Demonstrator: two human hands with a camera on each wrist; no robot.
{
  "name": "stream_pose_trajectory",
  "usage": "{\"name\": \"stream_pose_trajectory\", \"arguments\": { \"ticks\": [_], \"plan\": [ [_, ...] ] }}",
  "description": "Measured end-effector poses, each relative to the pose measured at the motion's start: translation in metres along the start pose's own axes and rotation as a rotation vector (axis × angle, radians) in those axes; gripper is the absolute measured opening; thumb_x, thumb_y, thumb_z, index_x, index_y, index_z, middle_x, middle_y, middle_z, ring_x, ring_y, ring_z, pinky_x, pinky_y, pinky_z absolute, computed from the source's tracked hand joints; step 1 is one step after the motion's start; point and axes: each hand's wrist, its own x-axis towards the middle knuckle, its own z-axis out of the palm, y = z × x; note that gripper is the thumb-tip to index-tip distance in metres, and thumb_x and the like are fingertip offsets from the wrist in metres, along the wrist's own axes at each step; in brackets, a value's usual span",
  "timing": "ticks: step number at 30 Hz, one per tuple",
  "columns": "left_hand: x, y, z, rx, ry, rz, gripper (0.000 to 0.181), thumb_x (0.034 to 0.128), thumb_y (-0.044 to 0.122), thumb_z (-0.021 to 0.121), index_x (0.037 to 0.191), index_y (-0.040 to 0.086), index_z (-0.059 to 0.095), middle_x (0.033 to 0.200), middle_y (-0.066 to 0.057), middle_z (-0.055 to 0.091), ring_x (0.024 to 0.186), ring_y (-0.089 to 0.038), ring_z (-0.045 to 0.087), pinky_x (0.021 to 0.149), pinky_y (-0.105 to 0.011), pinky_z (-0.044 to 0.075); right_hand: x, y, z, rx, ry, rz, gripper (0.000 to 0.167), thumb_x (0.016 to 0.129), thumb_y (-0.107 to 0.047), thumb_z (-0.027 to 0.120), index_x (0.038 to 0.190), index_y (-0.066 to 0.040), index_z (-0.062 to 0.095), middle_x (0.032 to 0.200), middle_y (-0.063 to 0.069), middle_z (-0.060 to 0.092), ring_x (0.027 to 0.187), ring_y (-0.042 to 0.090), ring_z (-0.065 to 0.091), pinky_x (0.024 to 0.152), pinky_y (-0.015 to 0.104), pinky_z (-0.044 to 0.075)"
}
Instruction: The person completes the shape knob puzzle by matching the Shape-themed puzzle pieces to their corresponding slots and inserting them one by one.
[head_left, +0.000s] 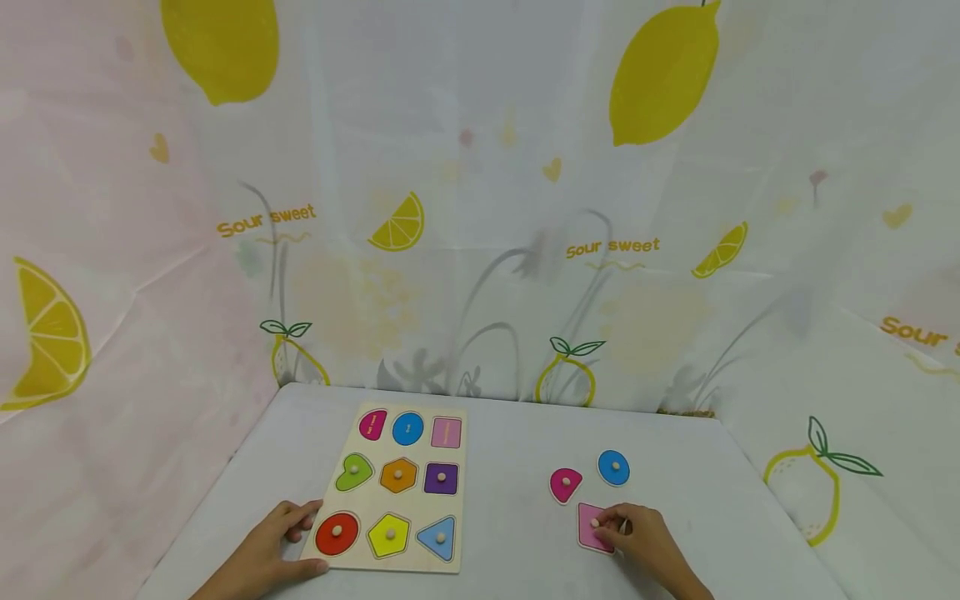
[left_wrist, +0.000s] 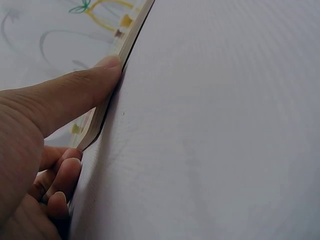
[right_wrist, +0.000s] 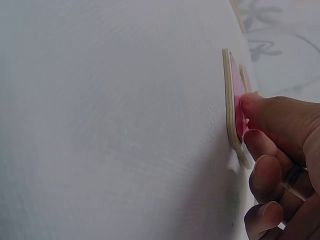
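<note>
A wooden shape puzzle board [head_left: 411,500] lies on the white table, left of centre. My left hand [head_left: 272,546] holds its near left corner, the thumb on the near edge and the curled fingers at the left side; the board's edge [left_wrist: 95,123] shows in the left wrist view. My right hand [head_left: 643,537] pinches the small knob of a pink square puzzle piece [head_left: 587,527] between thumb and fingers. In the right wrist view the pink piece [right_wrist: 237,102] is edge-on; whether it touches the table I cannot tell. Beyond it lie a magenta half-round piece [head_left: 562,490] and a blue round piece [head_left: 615,461].
Several knobbed pieces sit in the board's nearer two rows, among them a red circle [head_left: 330,540] and a purple square [head_left: 452,486]. Its far row shows a magenta, a blue and a pink recess without knobs. A lemon-print cloth [head_left: 480,292] hangs behind the white table [head_left: 517,433].
</note>
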Motion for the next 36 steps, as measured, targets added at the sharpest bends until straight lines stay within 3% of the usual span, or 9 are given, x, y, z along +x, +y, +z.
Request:
{"name": "stream_pose_trajectory", "arguments": {
  "ticks": [9, 16, 26, 36],
  "plan": [
    [-0.002, 0.002, -0.001, -0.002, -0.005, 0.021, 0.097, 0.0638, 0.042, 0.098, 0.143, 0.002, 0.058, 0.099, 0.0, 0.047, 0.096, -0.017, 0.047, 0.08, -0.027, 0.047, 0.002, -0.003, 0.005, -0.031, 0.048, 0.021, 0.013, 0.085, -0.022, 0.085, 0.09, -0.012, 0.078, 0.07, -0.008, 0.057, 0.064, 0.007, 0.046, 0.056, 0.022, 0.042],
    [-0.001, 0.0, 0.0, -0.011, -0.006, -0.013, 0.101, 0.0597, 0.045, 0.098, 0.142, 0.001, 0.059, 0.098, -0.001, 0.048, 0.096, -0.017, 0.049, 0.081, -0.029, 0.05, 0.003, -0.004, 0.007, -0.033, 0.062, 0.025, 0.013, 0.085, -0.022, 0.085, 0.089, -0.013, 0.077, 0.07, -0.007, 0.055, 0.065, 0.007, 0.046, 0.058, 0.022, 0.042],
    [-0.004, 0.0, -0.002, 0.005, 0.011, 0.044, 0.095, 0.0641, 0.041, 0.098, 0.142, 0.004, 0.059, 0.1, 0.001, 0.048, 0.095, -0.015, 0.047, 0.08, -0.025, 0.046, 0.006, -0.008, 0.007, -0.029, 0.061, 0.037, 0.013, 0.086, -0.023, 0.084, 0.09, -0.013, 0.077, 0.07, -0.007, 0.055, 0.065, 0.008, 0.047, 0.056, 0.022, 0.042],
    [-0.003, 0.0, 0.0, -0.013, 0.016, 0.011, 0.098, 0.0598, 0.043, 0.099, 0.141, 0.004, 0.061, 0.098, 0.0, 0.047, 0.095, -0.016, 0.047, 0.079, -0.025, 0.047, 0.011, -0.014, 0.008, 0.007, 0.065, -0.011, 0.015, 0.086, -0.023, 0.084, 0.092, -0.012, 0.077, 0.072, -0.009, 0.058, 0.064, 0.007, 0.048, 0.055, 0.022, 0.043]
  ]
}}
